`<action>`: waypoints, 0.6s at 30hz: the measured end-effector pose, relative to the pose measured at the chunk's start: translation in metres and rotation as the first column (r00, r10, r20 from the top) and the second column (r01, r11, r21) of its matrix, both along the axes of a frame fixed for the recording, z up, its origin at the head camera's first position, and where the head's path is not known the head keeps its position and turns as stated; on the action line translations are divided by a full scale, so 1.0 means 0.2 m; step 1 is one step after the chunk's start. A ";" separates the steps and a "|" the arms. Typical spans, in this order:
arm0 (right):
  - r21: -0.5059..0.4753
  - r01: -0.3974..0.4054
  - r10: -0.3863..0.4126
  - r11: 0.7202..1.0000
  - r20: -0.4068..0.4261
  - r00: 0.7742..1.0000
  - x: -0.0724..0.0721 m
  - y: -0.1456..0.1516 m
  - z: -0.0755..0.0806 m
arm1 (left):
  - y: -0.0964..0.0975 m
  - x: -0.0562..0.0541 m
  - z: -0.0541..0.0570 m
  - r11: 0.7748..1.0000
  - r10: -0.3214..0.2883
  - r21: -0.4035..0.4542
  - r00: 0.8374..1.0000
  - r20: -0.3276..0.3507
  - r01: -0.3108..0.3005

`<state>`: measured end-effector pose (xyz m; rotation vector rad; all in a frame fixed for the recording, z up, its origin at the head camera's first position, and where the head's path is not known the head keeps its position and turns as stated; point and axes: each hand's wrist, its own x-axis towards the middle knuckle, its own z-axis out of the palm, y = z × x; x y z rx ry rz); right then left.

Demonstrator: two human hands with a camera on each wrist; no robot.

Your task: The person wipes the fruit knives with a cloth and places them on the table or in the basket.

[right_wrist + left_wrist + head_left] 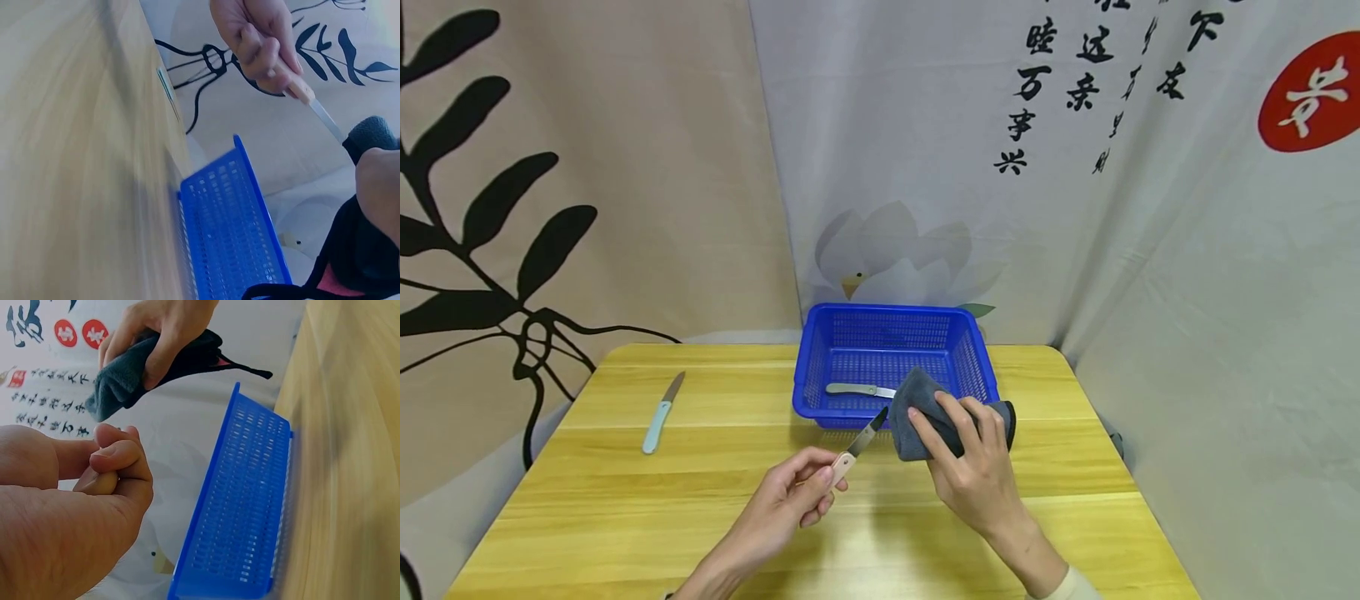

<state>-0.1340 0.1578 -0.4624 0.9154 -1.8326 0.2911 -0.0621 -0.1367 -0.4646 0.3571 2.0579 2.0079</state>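
Observation:
My left hand grips a small knife by its pale handle, the blade pointing up and to the right. In my right hand is a folded dark grey cloth, held by the fingers and thumb. The blade's tip lies close to the cloth's left edge in the head view; the right wrist view shows the blade reaching the cloth. Whether the tip is covered there I cannot tell. Only the handle's end shows in the left wrist view, between curled fingers.
Behind the hands stands a blue perforated basket, with a pale-handled knife inside, partly hidden by the cloth. A light-blue-handled knife lies on the left of the wooden table. Printed curtains hang behind the table.

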 end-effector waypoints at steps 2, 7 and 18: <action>0.010 -0.037 0.037 0.999 -0.019 0.999 0.02 -0.02 0.00 | 0.00 0.00 0.00 1.000 0.006 0.005 1.000 0.011 -0.006; 0.078 -0.148 0.153 0.986 -0.054 0.987 0.06 -0.09 -0.02 | 0.01 0.00 0.00 1.000 0.005 0.020 1.000 0.022 -0.005; 0.130 -0.163 0.165 0.978 -0.010 0.986 0.09 -0.12 -0.07 | 0.01 0.01 0.02 1.000 -0.026 0.014 0.999 0.034 0.025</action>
